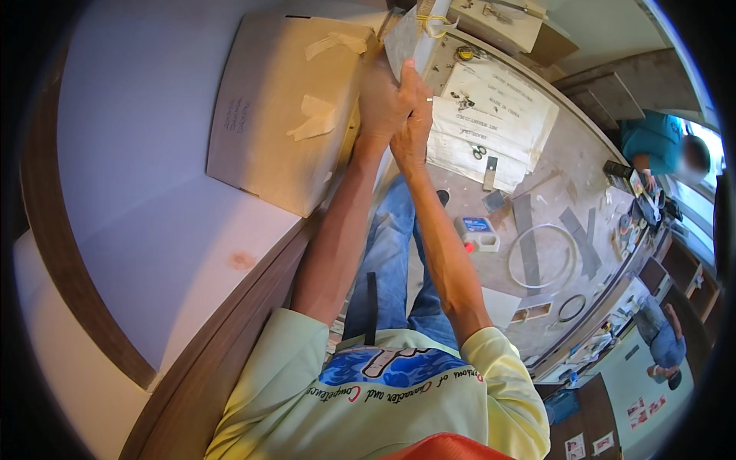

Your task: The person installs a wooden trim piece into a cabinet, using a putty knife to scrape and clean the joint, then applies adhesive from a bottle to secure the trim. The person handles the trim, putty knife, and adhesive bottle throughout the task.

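Observation:
My left hand (383, 103), partly blurred, is closed at a flat grey piece (400, 42) that stands along a pale upright edge (425, 42) at the top middle. My right hand (414, 126) is closed just to the right of and against my left, beside the same edge; what its fingers grip is hidden. A yellow coiled loop (435, 25) hangs near the top of the edge. Just left of my hands, a cardboard box (276, 115) with torn tape strips sits on a white ledge (222, 245).
Below right lies a cluttered floor (552, 322) with printed sacks (494, 115), scissors (479, 152), a plastic jug (477, 234), dark strips (583, 238) and a white ring (540, 284). A co-worker (652, 142) in teal is at the right; another person (663, 337) is at lower right.

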Motion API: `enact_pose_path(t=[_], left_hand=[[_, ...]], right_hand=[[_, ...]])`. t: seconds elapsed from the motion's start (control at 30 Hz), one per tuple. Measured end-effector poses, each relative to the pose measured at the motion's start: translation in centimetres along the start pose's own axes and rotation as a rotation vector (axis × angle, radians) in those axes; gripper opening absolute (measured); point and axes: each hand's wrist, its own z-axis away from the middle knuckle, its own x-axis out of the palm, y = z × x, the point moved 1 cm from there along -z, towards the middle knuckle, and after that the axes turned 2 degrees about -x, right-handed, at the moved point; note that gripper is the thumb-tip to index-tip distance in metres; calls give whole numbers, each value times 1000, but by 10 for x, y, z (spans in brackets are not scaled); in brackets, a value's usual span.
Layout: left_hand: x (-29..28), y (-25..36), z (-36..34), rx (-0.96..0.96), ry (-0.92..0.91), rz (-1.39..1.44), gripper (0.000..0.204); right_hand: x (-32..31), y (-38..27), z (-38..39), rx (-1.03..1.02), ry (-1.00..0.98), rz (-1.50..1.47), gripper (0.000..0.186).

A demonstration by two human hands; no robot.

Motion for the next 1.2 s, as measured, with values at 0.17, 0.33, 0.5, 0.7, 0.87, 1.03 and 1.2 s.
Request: enact_pose_path(t=[0.17, 0.33, 0.5, 0.7, 0.87, 1.03, 1.2], left_hand=[[-2, -1, -3, 14, -16, 3, 29], [4, -5, -1, 24, 6, 15, 30], [2, -5, 0, 19, -17, 12, 31], [3, -7, 0, 18, 0, 5, 31], [5, -11, -1, 55, 37, 0, 31], [5, -11, 0, 57, 35, -24, 30], [5, -13, -1, 73, 24, -40, 30]], right_hand=[[1, -5, 1, 42, 35, -57, 49], [-1, -1, 0, 73, 62, -72, 49], [0, 3, 0, 61, 68, -37, 49], [-2, 2, 0, 57, 65, -50, 49], [-3, 1, 1, 77, 56, -40, 50], [-1, 1, 1, 59, 79, -45, 51], [-1, 3, 0, 49, 82, -43, 50]])
